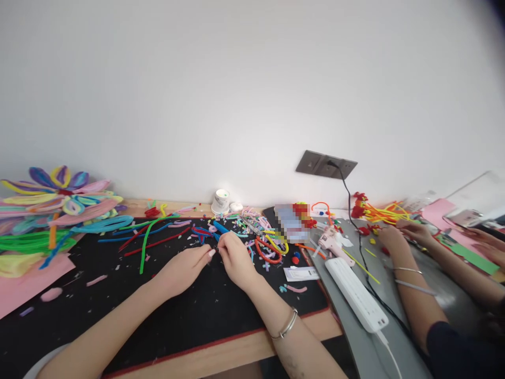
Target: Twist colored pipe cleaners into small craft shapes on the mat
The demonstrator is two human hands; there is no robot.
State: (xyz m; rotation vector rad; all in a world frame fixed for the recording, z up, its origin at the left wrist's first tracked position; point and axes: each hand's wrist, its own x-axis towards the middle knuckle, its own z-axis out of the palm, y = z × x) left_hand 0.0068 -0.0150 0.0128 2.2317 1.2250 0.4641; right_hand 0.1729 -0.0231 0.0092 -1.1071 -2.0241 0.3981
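My left hand (188,269) and my right hand (238,259) meet over the black mat (165,326), fingers pinched together. Just beyond my fingertips stick out a blue and red pipe cleaner loop (202,233) and a blue pipe cleaner piece (220,227), which my hands appear to grip; the exact hold is hidden. Left of them lie a bent green pipe cleaner (144,242) and a red pipe cleaner (158,247). To the right are an orange pipe cleaner loop (260,251) and a heap of small coloured clippings (246,223).
Pipe cleaner flowers (63,192) stand at far left above pink paper (23,289). A paper cup (221,200) stands by the wall. Rightward are a blurred-out phone (292,223), a glue gun (333,243), a power strip (355,295) with cables, and other people's hands (394,242).
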